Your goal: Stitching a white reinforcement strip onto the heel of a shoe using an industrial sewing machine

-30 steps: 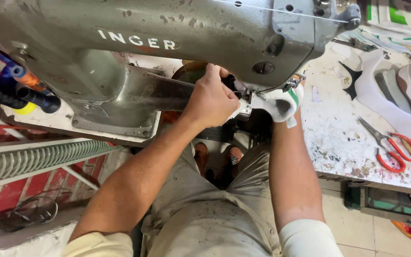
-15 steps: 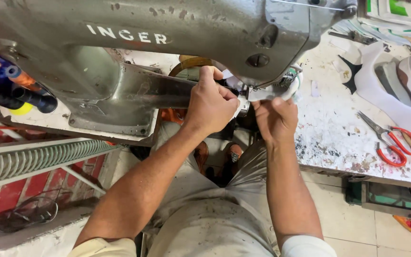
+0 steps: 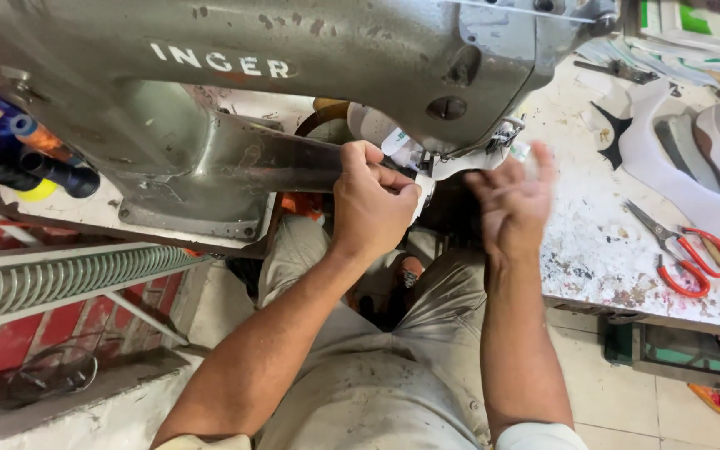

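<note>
A large grey industrial sewing machine (image 3: pixel 310 58) fills the top of the head view. My left hand (image 3: pixel 370 200) is closed on a white piece of material (image 3: pixel 423 185) that lies on the machine's narrow arm, just left of the needle area (image 3: pixel 502 137). My right hand (image 3: pixel 514 200) hovers to the right of that piece, fingers spread and blurred, holding nothing. The white piece continues under the presser foot, partly hidden by the machine head.
Red-handled scissors (image 3: pixel 685 250) lie on the paint-spattered worktable (image 3: pixel 593 242) at right, with white cut strips (image 3: pixel 668 167) behind them. Thread spools (image 3: pixel 18 158) sit at far left. A ribbed metal rail (image 3: pixel 68 279) runs below them. My knees are under the machine.
My right hand has let go of the white piece and drawn back, opening its fingers. My left hand stays gripping the piece on the machine arm.
</note>
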